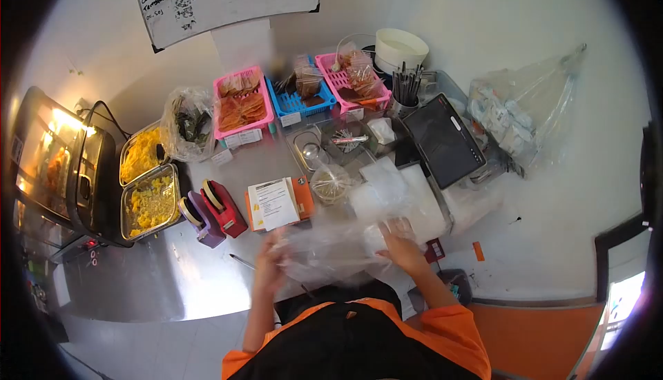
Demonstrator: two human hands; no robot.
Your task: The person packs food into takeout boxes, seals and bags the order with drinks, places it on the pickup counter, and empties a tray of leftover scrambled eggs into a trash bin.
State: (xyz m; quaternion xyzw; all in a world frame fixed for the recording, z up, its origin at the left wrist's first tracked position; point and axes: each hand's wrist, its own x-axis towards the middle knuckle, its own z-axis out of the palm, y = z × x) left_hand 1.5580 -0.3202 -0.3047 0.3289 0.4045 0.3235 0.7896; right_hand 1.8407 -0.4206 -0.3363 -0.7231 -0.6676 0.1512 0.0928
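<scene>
A clear plastic bag (321,252) is stretched between my two hands over the front edge of the metal table, blurred by motion. My left hand (271,259) grips the bag's left end, its fingers closed. At the other end, my right hand (402,245) is closed on the plastic, and a whitish bunched part (376,236) shows beside its fingers. Whether anything lies inside the bag, I cannot tell. Just beyond my hands is a stack of clear plastic bags (421,204). An orange box with white paper slips (273,202) sits past my left hand.
Purple (200,222) and red tape dispensers (224,209) stand left, beside trays of yellow food (150,200) and a lit warming cabinet (52,166). Pink (266,107) and blue baskets (311,109) line the back. A black tablet (445,142) leans right. A pen (242,261) lies near the edge.
</scene>
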